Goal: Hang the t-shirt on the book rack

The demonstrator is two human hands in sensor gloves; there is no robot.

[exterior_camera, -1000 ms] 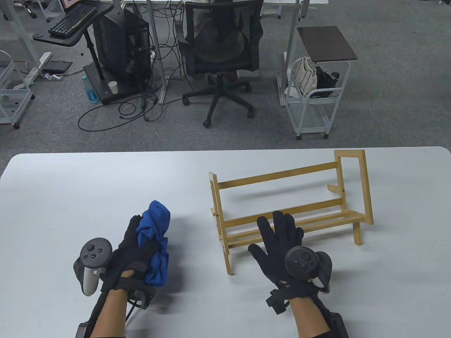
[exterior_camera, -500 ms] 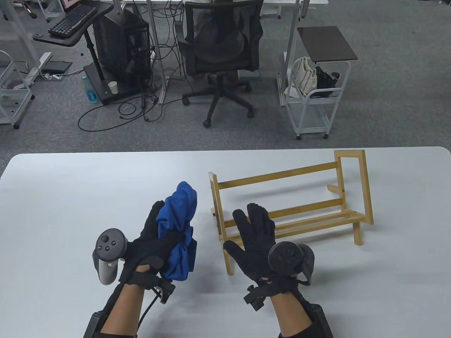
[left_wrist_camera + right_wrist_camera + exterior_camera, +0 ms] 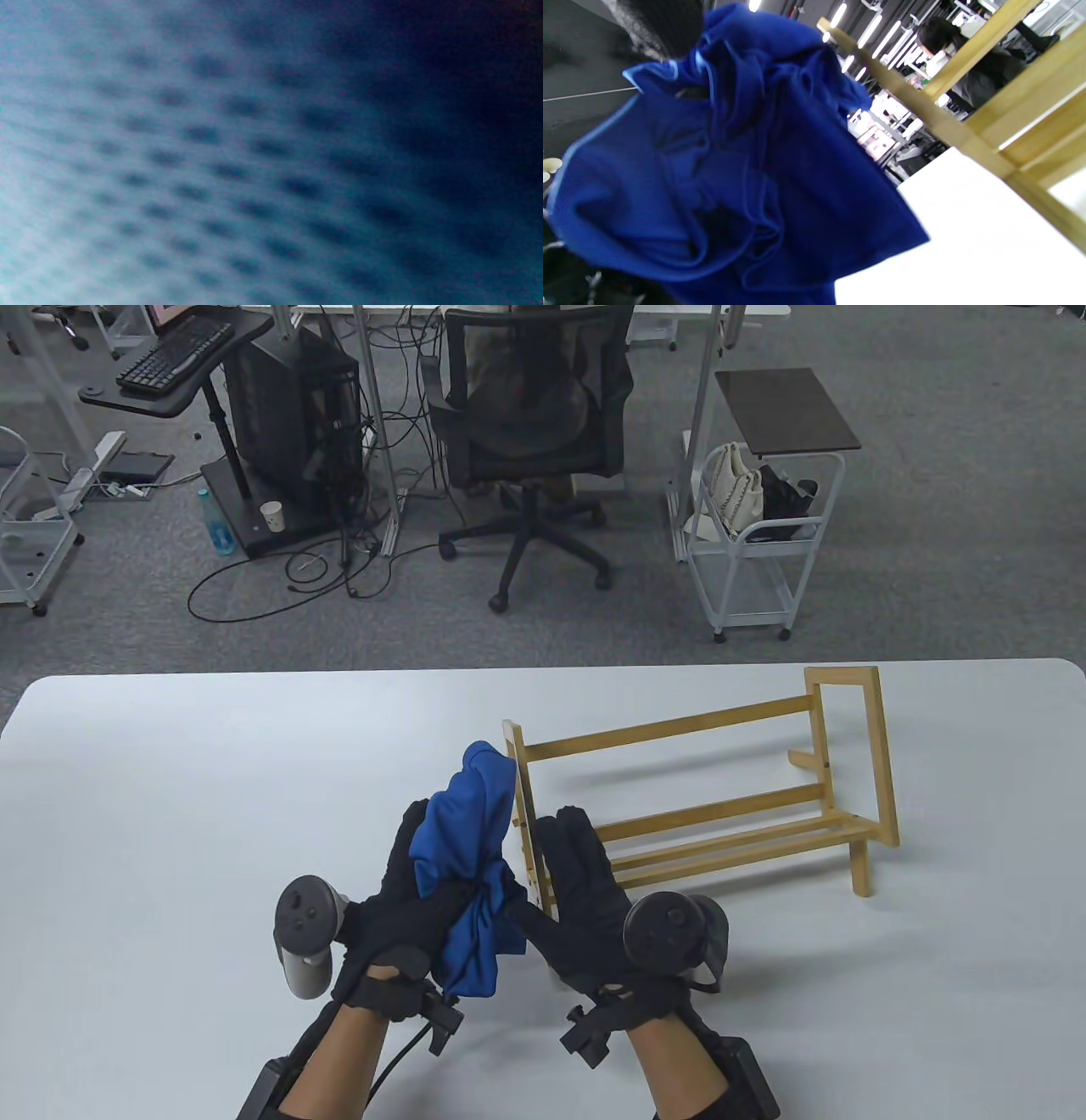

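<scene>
My left hand grips a bunched blue t-shirt and holds it upright above the table, right against the left end post of the wooden book rack. The cloth fills the left wrist view as a blue blur. My right hand is open with its fingers spread, beside the shirt and in front of the rack's left end. Its thumb reaches the shirt's lower folds. The right wrist view shows the shirt close up, with the rack's rails to its right.
The rack stands on a white table, tilted with its right end farther back. Beyond the table's far edge, on the floor, are an office chair and a white cart.
My left hand has carried the shirt rightward and forward up to the rack's left end. My right hand has moved left from the rack's front rails to the shirt.
</scene>
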